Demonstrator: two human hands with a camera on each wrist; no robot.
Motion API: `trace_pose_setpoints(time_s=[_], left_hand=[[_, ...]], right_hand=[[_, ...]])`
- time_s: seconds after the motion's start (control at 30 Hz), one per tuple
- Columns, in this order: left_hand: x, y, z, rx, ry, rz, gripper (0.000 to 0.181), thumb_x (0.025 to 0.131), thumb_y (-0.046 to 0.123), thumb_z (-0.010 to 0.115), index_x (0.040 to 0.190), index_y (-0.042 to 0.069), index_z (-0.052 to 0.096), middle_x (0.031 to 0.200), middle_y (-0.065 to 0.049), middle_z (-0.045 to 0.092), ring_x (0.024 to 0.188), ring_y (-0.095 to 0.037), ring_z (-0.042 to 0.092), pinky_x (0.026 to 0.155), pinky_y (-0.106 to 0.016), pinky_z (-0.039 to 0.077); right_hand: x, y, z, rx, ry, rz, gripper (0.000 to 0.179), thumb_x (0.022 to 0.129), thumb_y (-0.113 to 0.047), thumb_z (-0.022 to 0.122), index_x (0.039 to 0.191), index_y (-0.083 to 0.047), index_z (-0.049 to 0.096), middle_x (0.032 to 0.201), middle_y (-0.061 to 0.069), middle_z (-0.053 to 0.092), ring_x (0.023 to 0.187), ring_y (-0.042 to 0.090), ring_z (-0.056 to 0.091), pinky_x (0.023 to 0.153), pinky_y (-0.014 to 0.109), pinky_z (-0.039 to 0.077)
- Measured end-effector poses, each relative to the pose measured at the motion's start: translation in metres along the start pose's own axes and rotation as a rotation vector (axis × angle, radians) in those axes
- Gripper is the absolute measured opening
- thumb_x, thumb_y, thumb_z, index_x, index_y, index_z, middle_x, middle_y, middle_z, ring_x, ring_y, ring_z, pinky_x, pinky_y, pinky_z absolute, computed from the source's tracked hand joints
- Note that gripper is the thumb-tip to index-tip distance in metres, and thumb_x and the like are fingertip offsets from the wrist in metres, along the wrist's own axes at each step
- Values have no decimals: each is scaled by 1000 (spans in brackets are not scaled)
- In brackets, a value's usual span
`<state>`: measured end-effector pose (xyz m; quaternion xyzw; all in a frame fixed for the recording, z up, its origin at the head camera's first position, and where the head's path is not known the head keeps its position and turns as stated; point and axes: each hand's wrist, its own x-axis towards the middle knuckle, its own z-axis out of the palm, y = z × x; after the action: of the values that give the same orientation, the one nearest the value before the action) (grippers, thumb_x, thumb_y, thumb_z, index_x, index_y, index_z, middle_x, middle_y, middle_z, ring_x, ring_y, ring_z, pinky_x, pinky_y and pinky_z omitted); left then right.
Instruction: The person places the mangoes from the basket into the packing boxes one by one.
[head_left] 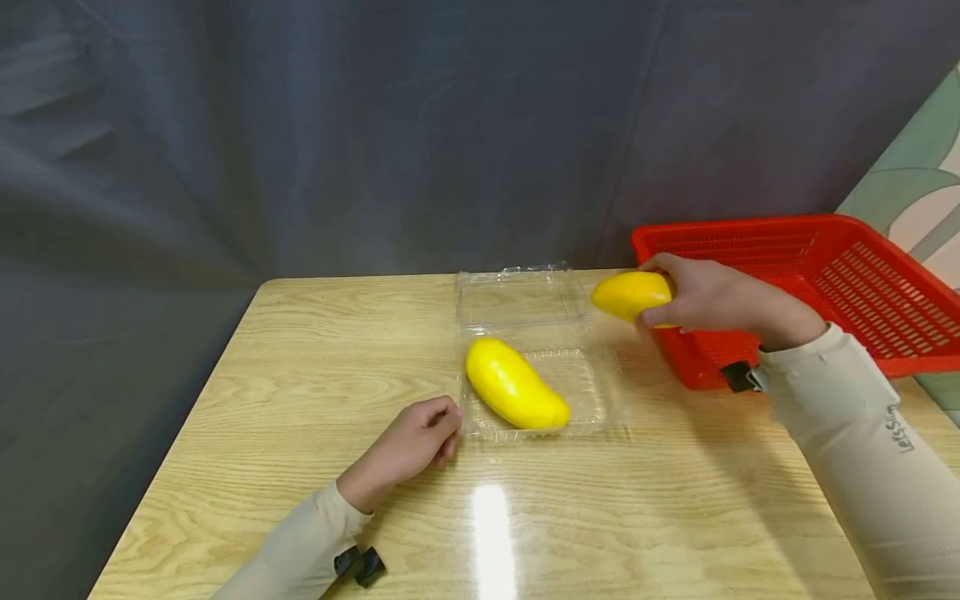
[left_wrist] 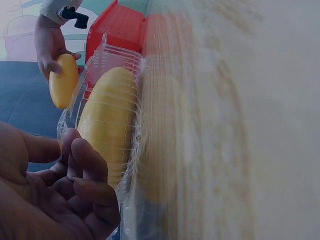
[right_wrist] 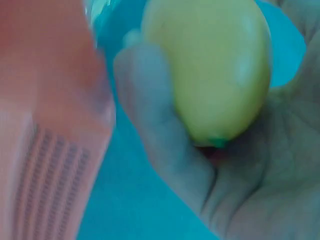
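A clear plastic clamshell box [head_left: 577, 392] lies with its lid [head_left: 517, 300] folded back on the table. One yellow mango [head_left: 513, 387] rests slantwise in its left part. My left hand [head_left: 420, 437] is at the box's near left corner, and in the left wrist view its thumb and curled fingers pinch the rim. Over the table, between box and basket, my right hand [head_left: 705, 296] grips a second yellow mango [head_left: 626, 294] by its right end. A small green spot shows on that end in the right wrist view.
A red plastic basket [head_left: 832, 229] with slotted walls stands at the right, partly behind the right forearm. The wooden table [head_left: 300, 375] ends at a dark curtain [head_left: 420, 133] along the back. Each sleeve carries a small black device near the wrist.
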<state>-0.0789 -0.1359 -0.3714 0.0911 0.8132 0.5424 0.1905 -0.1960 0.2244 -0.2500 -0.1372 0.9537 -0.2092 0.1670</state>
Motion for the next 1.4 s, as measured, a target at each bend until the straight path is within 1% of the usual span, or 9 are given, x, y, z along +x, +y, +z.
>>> trace_pose_setpoints(time_s=[0.13,0.3,0.5,0.87,0.97,1.03,1.13,1.23,1.4], left_hand=[[-1,0,0,5,1,-7,31,107,19,45,86,-2,54,65,-2,51,55,-14,47,51,-23,40],[0,-1,0,41,6,-8,32,108,20,43,86,0,55,64,-1,51,54,-13,46,50,-21,36],[1,-3,-1,51,17,-8,32,108,20,44,86,1,56,63,-1,51,53,-14,46,49,-22,36],[0,-3,-1,60,17,-2,32,107,21,45,85,1,56,63,-1,51,54,-14,47,50,-22,37],[1,-2,-1,61,17,-7,32,107,21,45,85,0,56,63,-1,51,54,-14,47,50,-22,37],[1,-1,-1,62,17,-11,33,108,21,44,85,0,56,63,0,51,53,-14,46,49,-21,36],[2,0,-3,62,20,-16,33,108,20,43,85,0,55,63,-1,51,53,-14,44,49,-21,34],[2,0,-3,69,26,-11,33,108,20,43,85,0,55,64,-1,51,53,-15,44,48,-21,33],[-1,-1,0,114,32,-1,33,108,22,43,84,1,55,64,-2,52,52,-13,44,47,-22,33]], right_hand=[[4,-15,22,11,-44,-12,67,83,-38,74,137,-8,48,109,10,60,74,19,61,67,31,51],[7,-29,46,-118,-1,21,66,80,-51,72,128,-9,56,95,4,66,73,18,56,64,29,43],[7,-40,71,-153,36,37,66,78,-49,73,127,-8,57,93,3,67,75,19,57,64,30,44],[11,-53,95,-157,111,-19,48,82,-46,71,109,-7,63,74,2,56,68,19,50,60,29,36],[13,-53,99,-163,107,-31,54,85,-50,67,115,-6,62,72,3,55,69,20,51,61,30,37],[14,-53,101,-159,105,-35,60,87,-51,65,125,-4,59,78,4,60,72,21,54,64,32,40],[14,-53,106,-163,105,-38,69,89,-51,64,139,-5,50,101,12,68,82,26,61,73,39,49],[14,-54,111,-176,93,-37,72,91,-49,63,145,-6,45,123,20,65,95,33,65,85,50,52],[15,-56,120,-216,74,-32,70,94,-47,62,145,-4,43,125,25,62,98,38,65,88,53,53]])
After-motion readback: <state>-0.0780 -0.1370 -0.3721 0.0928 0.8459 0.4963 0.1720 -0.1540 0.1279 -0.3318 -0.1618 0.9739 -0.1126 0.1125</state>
